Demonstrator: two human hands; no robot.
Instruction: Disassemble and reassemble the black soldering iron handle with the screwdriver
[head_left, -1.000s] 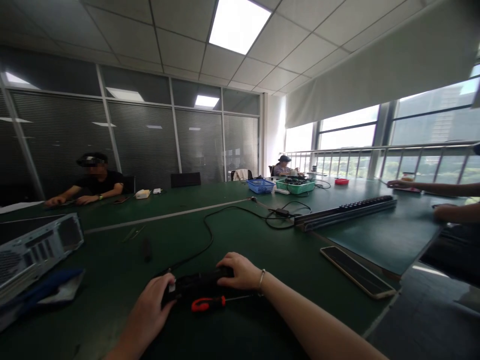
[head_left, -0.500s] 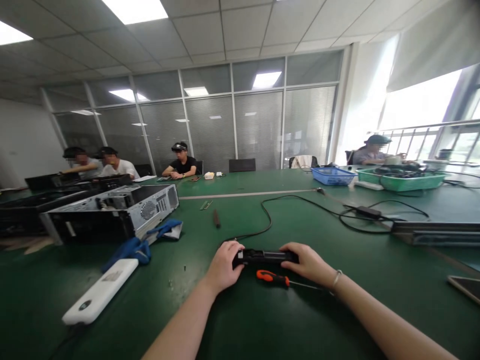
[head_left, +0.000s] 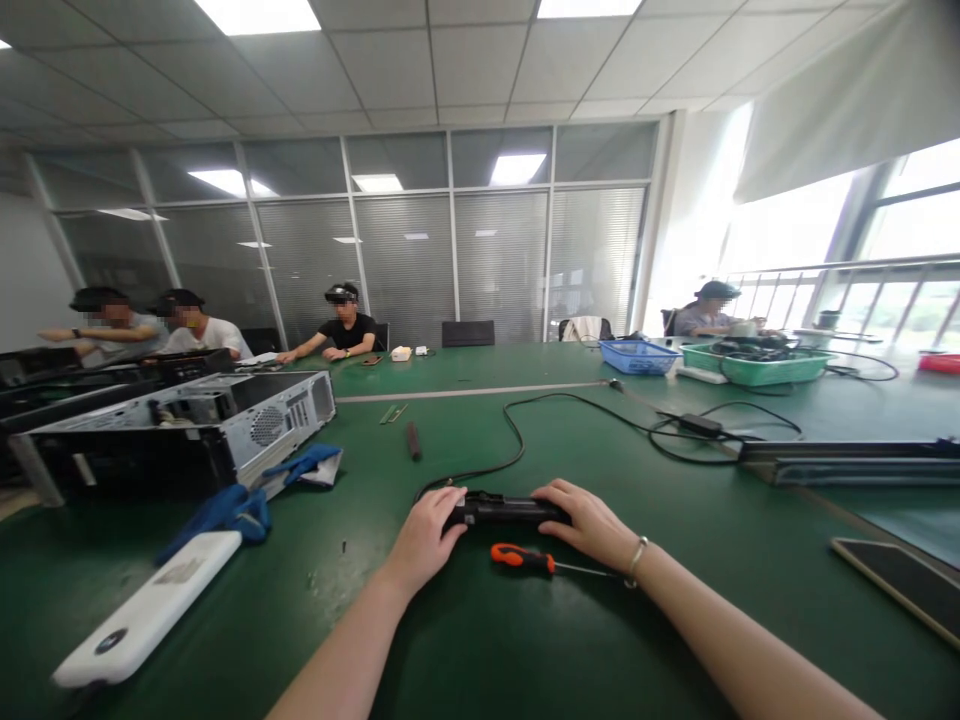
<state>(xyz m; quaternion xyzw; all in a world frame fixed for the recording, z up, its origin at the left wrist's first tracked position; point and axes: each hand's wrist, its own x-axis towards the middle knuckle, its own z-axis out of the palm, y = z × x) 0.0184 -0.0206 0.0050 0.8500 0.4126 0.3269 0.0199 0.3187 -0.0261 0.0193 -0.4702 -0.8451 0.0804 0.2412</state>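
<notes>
Between the two hands, on the near part of the green bench (head_left: 480,650), lies a black bar-shaped device (head_left: 506,510), its long axis running almost straight from left to right across the person's front. The left hand (head_left: 427,532) grips its left end, fingers over the top and thumb on the near side; the right hand (head_left: 589,522) is closed around its right end in a similar way, so neither is nearer and only the middle stretch shows. Just beside the device, on the person's side, a screwdriver (head_left: 523,559) lies apart from both palms, its orange-and-black handle leftward and its shaft pointing toward the right wrist, where the tip is hard to make out. Behind the left hand a black cable (head_left: 519,435) reaches in; whether it joins the device is hidden.
</notes>
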